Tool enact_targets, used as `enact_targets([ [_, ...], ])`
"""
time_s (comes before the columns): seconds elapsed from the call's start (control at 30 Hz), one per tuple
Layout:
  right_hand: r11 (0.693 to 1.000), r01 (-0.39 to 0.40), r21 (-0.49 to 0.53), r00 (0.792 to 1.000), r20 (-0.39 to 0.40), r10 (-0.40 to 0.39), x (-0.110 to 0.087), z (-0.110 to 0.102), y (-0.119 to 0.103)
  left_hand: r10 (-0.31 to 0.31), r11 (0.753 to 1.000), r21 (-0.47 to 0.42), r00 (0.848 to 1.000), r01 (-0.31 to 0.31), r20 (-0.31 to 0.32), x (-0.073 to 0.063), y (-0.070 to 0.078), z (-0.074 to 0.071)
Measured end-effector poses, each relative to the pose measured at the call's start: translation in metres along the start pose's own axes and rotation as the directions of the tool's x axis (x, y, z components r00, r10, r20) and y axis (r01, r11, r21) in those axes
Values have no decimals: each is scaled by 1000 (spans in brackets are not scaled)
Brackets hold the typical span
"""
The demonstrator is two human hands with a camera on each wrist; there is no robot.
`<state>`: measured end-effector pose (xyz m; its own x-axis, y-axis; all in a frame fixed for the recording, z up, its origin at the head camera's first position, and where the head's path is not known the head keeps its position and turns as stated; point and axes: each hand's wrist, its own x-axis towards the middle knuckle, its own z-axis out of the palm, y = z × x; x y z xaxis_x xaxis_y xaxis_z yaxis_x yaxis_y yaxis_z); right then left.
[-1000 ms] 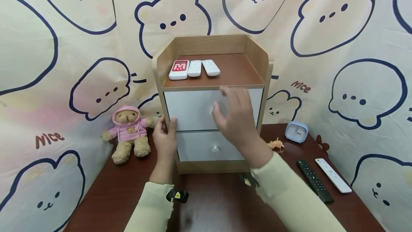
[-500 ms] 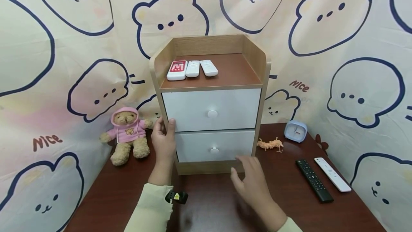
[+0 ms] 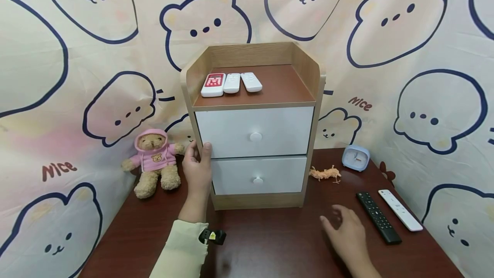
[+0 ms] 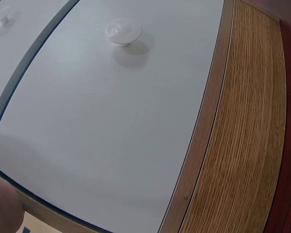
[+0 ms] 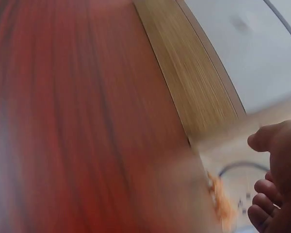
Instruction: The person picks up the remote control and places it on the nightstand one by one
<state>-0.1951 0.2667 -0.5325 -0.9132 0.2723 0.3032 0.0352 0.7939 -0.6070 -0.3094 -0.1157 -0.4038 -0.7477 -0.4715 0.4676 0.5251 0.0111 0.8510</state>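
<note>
Right hand (image 3: 347, 235) is shifting: a second ago crossing the upper drawer (image 3: 224, 130), half a second ago passing the cabinet's lower right corner, now lying farther right and nearer the viewer. Left hand is staying put.

Head view: cabinet (image 3: 258, 201) is standing upright on the table (image 3: 266, 248), upper drawer and lower drawer (image 3: 233, 176) both sitting closed. Left hand (image 3: 197, 175) is gripping the cabinet's left edge, thumb lying at the front corner, fingers running along the side. Teddy bear (image 3: 155, 160) is sitting left of the cabinet, leaving that hand a narrow slot. Right hand is holding its fingers loosely bent, thumb spread apart; a strip of tabletop is separating it from the cabinet's base. Black remote (image 3: 378, 217) is lying just beyond it, farther from the cabinet. Orange figure (image 3: 325, 173) is hugging the cabinet's right side.

Left wrist view: knob (image 4: 123, 31) is projecting from the lower drawer; thin dark gaps are edging the drawer front. Only a sliver of left hand is showing, at the cabinet's left edge; cannot tell its grip here.

Right wrist view: motion is blurring much; right hand's thumb is standing away from curling fingers, apart from the cabinet's base.
</note>
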Motion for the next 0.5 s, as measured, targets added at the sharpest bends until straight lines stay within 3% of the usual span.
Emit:
enact_targets([
  [0.3, 965, -235, -114, 972, -34, 233, 13, -45, 55, -8, 1000, 10, 1000, 8, 1, 0, 1, -1],
  [0.5, 933, -330, -141, 944, -52, 326, 17, -65, 81, -28, 999, 27, 1000, 28, 14, -1, 2, -2],
])
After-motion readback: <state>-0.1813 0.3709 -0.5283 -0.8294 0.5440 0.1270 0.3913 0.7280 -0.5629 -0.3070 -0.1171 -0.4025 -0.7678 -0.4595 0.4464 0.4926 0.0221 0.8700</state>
